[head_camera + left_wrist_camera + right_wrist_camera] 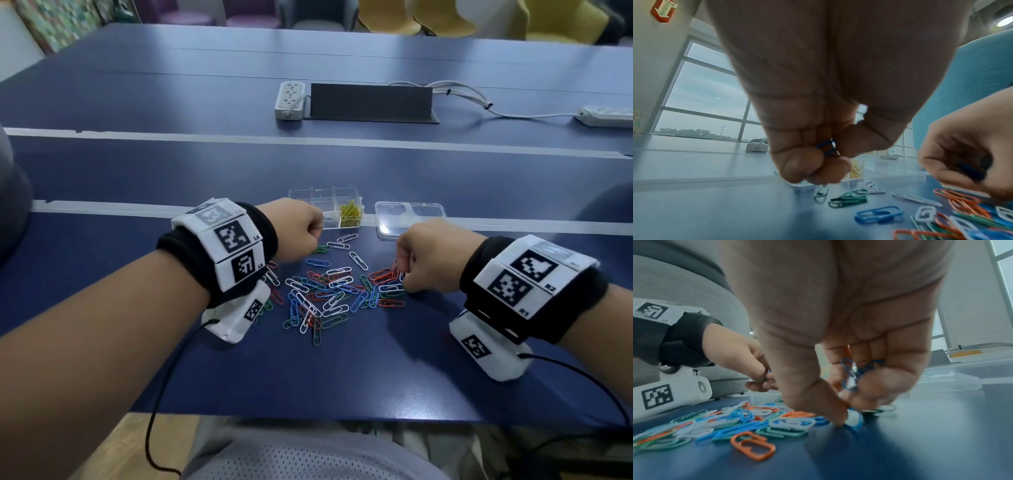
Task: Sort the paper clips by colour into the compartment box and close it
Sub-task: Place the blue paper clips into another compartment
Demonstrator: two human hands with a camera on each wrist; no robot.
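Left wrist band: black fabric cuff carrying white padded panels printed with black square fiducial markers, with a white marker-tagged camera housing slung beneath and a thin black cable trailing from it. Right wrist band: same black cuff with white marker panels, a white housing below bearing another marker, and its own black cable. Torso: light grey perforated mesh garment; forearms bare.

Bare table lies open nearside of the clip pile; box and lid block beyond.
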